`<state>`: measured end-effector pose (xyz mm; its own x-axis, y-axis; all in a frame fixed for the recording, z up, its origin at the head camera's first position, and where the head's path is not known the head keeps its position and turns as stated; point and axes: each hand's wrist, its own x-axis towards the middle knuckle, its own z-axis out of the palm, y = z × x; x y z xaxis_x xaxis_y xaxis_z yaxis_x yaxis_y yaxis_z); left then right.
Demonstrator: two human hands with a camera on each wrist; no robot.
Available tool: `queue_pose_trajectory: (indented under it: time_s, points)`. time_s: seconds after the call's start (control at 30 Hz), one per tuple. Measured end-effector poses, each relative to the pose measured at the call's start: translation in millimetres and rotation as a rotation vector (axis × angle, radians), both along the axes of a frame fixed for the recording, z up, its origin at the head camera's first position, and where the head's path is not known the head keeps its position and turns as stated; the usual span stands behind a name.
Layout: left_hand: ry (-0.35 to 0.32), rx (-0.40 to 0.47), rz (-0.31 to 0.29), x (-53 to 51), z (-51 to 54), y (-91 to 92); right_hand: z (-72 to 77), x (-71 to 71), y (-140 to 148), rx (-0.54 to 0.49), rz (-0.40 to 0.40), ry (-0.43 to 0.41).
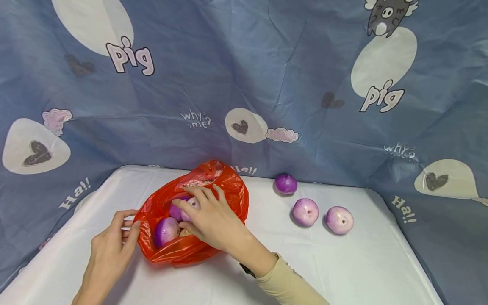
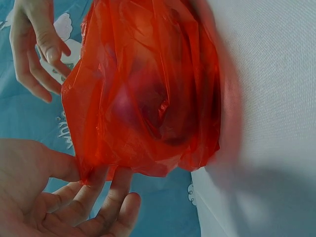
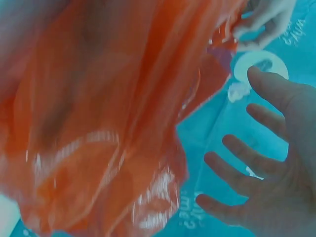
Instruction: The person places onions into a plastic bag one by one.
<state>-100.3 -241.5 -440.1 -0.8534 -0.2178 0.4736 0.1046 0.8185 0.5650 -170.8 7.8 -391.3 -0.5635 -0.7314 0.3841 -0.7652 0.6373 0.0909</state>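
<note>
Behind everything we see a blue cloth (image 1: 244, 63) lettered "pig", "why me?" and "Ha!!", and before it a white table (image 1: 297, 262). On the table's left half sits a red plastic bag (image 1: 237, 190), its mouth facing up toward us, its long axis slanting from lower left to upper right; we cannot read the small marks on its inner far wall. The right hand (image 1: 211, 218) hovers over that mouth, fingers spread and holding nothing, blocking part of our view inside. The left hand (image 1: 111, 250) pinches the bag's left rim between thumb and fingers. Inside we make out a purple-and-white onion (image 1: 164, 232), a darker onion (image 1: 175, 210) and a pale-topped onion (image 1: 193, 203). Right of the bag, well apart from it, two pale onions (image 1: 305, 212) lie with scarred ends up; a smaller, deep purple onion (image 1: 286, 184) sits behind them near the cloth.
</note>
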Motion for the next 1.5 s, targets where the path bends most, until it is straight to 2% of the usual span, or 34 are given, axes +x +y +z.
queue_pose_trajectory:
  time_s: [0.4,0.67,0.87,1.07,1.33,1.5]
  points:
    - [-0.028,0.006,0.008,-1.4,2.8,3.2,17.3,-11.3,38.8,-0.079,-0.109,0.011]
    - [-0.045,-0.009,0.008,-1.4,4.3,2.7,24.2,-26.7,78.1,-0.136,-0.208,-0.055]
    - [-0.040,-0.016,0.006,-2.4,5.3,4.6,23.4,-41.2,107.5,-0.184,-0.287,-0.118]
    - [-0.052,-0.019,0.013,-2.5,6.1,5.3,12.3,-59.4,134.8,-0.195,-0.375,-0.157]
    - [-0.062,-0.029,0.007,-2.1,6.7,4.3,-13.2,-86.0,162.7,-0.185,-0.495,-0.249]
    - [-0.061,-0.037,0.006,-3.3,8.7,5.2,-25.3,-94.8,173.1,-0.187,-0.547,-0.297]
